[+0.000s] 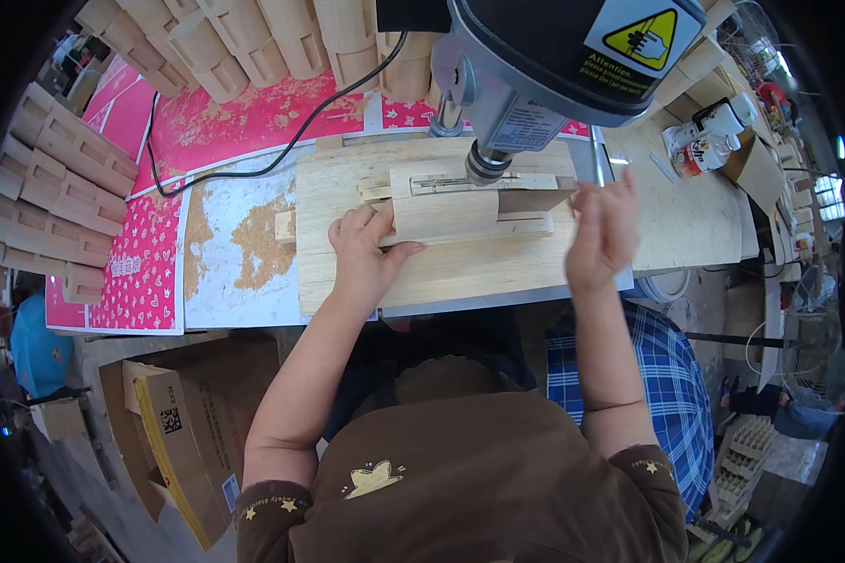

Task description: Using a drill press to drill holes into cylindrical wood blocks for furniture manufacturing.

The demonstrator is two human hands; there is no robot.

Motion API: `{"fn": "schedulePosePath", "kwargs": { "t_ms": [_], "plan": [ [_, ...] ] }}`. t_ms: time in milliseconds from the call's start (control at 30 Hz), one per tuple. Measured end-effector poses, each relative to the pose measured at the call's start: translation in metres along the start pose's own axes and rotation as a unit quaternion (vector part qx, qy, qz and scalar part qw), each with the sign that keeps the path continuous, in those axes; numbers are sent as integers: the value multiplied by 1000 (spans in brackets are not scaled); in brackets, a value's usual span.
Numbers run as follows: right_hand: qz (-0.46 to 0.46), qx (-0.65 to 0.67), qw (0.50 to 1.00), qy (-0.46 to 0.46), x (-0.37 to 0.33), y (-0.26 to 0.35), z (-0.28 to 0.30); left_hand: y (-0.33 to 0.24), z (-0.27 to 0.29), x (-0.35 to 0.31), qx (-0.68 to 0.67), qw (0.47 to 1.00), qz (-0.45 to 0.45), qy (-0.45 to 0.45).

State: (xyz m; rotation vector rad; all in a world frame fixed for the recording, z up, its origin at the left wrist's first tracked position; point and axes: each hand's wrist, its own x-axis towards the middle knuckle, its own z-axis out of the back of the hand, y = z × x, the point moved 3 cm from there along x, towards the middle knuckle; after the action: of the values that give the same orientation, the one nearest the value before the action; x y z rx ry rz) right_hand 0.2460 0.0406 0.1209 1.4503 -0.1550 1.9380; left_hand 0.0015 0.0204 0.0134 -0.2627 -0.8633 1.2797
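Observation:
A pale wooden block (441,208) with a rounded face and a slot along its top lies across a light wooden board (498,272). My left hand (361,251) grips the block's left end, fingers over the far side and thumb along the front edge. Above the slot stands the chuck (486,164) of a grey drill press (521,117); whether its bit touches the wood is hidden. A thin flat brown strip (533,201) sticks out at the block's right end. Close by that strip is my right hand (606,235), slightly blurred, with fingers apart and nothing visible in them.
Slotted wooden cylinders (239,47) stand at the back, and more (61,202) are stacked at left. A black cable (282,159) crosses the pink sheet. Bottles (709,155) stand at right. Below the table's left side is an open cardboard box (192,422).

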Motion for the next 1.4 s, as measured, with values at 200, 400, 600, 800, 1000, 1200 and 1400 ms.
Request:
{"fn": "schedulePosePath", "kwargs": {
  "t_ms": [200,400,600,800,1000,1200,1400],
  "plan": [
    [-96,6,995,-15,144,-3,18,-14,-9,3,26,999,21,3],
    [-229,116,960,111,192,-72,5,-29,-26,13,-2,1000,22,16],
    [-92,-28,995,27,73,32,30,-23,-24,9,7,1000,16,18],
    [-42,46,997,-42,-13,-8,-13,-29,-24,14,-2,1000,14,23],
    [51,33,998,-30,-3,-10,-9,-26,-26,12,5,1000,9,3],
    [97,-293,949,61,139,-15,13,-26,-24,10,2,999,22,24],
    [-118,151,980,-48,150,-33,-13,-24,-25,19,-81,994,67,38]
  ]
}}
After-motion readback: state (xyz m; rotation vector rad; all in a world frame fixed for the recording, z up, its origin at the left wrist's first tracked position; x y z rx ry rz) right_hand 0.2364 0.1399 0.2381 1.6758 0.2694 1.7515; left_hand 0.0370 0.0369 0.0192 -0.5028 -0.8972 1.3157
